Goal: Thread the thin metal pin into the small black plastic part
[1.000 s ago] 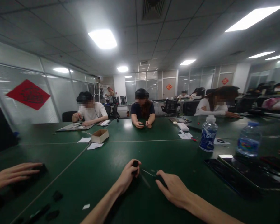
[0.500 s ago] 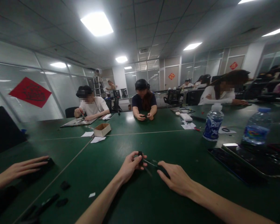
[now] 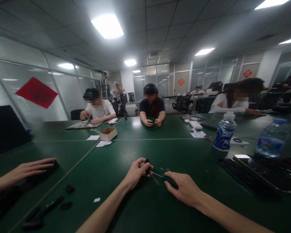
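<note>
Above the green table (image 3: 126, 200), my left hand (image 3: 137, 173) pinches a small black part (image 3: 147, 165) between thumb and fingers; its exact kind is too small to tell. My right hand (image 3: 185, 187) is wrapped round the dark handle of a screwdriver (image 3: 171, 182). The thin metal shaft points left toward the black part. Whether its tip touches the part I cannot tell, as the fingers partly cover that spot.
Another person's hand (image 3: 36, 168) rests on a black object at left, near several black pieces (image 3: 52, 206). A white scrap (image 3: 96, 200) lies closer in. Phones (image 3: 242, 176) and two bottles (image 3: 224, 132) stand right. A small open box (image 3: 108, 134) is farther back; people sit opposite.
The view has shifted slightly, so the scene sits a little to the right. The black part has turned a little in my left hand. More of the screwdriver handle shows in my right hand.
</note>
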`<state>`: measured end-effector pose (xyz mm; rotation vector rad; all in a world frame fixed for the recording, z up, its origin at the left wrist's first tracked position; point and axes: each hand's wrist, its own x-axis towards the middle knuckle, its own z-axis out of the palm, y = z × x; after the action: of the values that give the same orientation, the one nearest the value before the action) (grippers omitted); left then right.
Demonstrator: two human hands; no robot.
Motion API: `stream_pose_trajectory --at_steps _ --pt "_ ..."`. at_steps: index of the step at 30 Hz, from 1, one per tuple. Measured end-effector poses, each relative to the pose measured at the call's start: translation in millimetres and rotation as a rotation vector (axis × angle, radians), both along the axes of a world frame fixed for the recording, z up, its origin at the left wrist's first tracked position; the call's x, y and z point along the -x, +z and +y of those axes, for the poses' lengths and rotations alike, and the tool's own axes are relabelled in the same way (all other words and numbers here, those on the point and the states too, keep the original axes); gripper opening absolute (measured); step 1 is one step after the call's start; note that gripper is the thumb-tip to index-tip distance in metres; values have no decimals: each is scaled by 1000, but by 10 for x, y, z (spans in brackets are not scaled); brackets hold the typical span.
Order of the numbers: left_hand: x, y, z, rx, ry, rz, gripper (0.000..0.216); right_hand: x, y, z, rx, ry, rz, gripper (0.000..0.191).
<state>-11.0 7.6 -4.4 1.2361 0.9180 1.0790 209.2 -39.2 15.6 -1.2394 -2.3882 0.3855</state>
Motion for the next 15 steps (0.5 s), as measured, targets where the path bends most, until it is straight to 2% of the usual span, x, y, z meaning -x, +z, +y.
stream_pose_trajectory --at_steps 10,15 --pt "19 14 -14 15 -39 -84 41 -22 -52 41 55 -65 6 37" --pt "28 15 -14 -26 -54 -75 34 -4 -30 33 30 -77 -12 34"
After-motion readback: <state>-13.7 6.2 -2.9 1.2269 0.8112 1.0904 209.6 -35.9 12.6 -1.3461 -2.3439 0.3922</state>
